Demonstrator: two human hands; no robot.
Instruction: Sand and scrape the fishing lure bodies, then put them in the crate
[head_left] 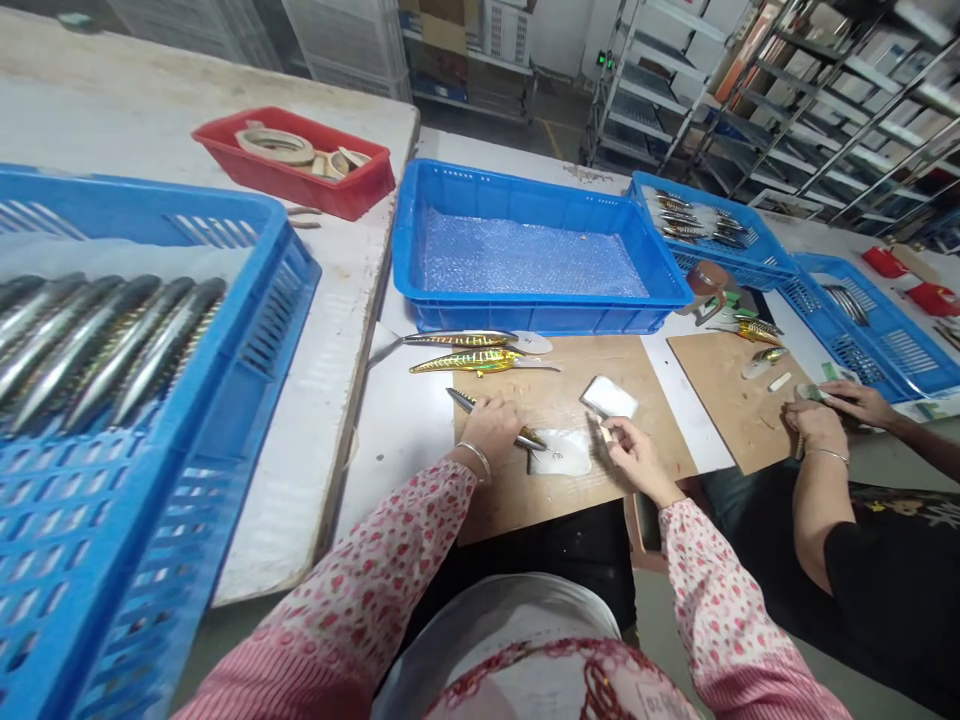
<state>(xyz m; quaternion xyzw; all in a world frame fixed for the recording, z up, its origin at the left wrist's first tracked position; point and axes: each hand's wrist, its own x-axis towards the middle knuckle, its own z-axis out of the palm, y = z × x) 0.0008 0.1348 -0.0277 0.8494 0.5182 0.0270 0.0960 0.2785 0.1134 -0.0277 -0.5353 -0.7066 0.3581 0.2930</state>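
A dark striped fishing lure lies on a brown board under my left hand, whose fingers wrap round its body. Its wide clear lip points right, toward my other hand. My right hand pinches a small pale stick, its tip close to a white block; whether they touch I cannot tell. Just beyond my left hand, two gold striped lures, a nearer one and a farther one, lie side by side with clear lips to the right.
A blue bin lined with bubble wrap stands behind the board. To the left are a blue crate of lures and a red tray with tape rolls. On the right, a co-worker's hands work over another board.
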